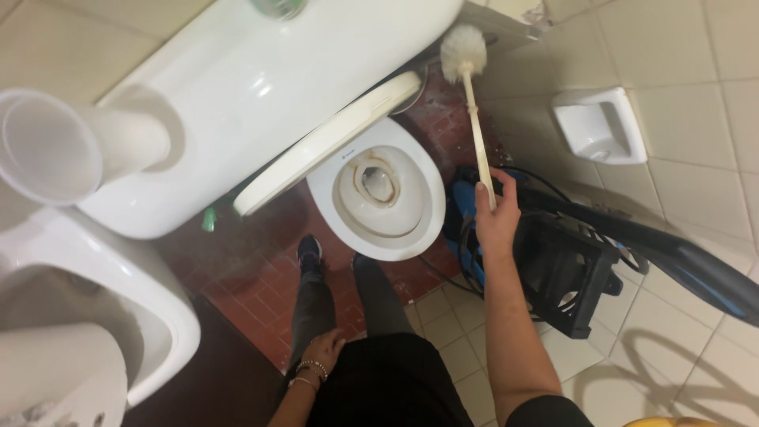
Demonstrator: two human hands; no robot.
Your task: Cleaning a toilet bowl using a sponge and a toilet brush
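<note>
Right hand (496,212) grips a white bristle-headed plastic toilet brush (472,95) raised beside the open white ceramic toilet bowl (385,194); left hand (322,350) rests empty, loosely curled, on thigh.

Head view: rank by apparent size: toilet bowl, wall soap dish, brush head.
1. toilet bowl
2. wall soap dish
3. brush head, on the brush held in the right hand
Differing camera distance makes true sizes unsure.

A tiled bathroom, seen from above

We stand by a white toilet (387,190) with its seat (328,142) raised, just left of our fingers (484,194); a washbasin (118,292) farther left, a wall soap dish (598,125) to their right, beige tiles throughout.
</note>
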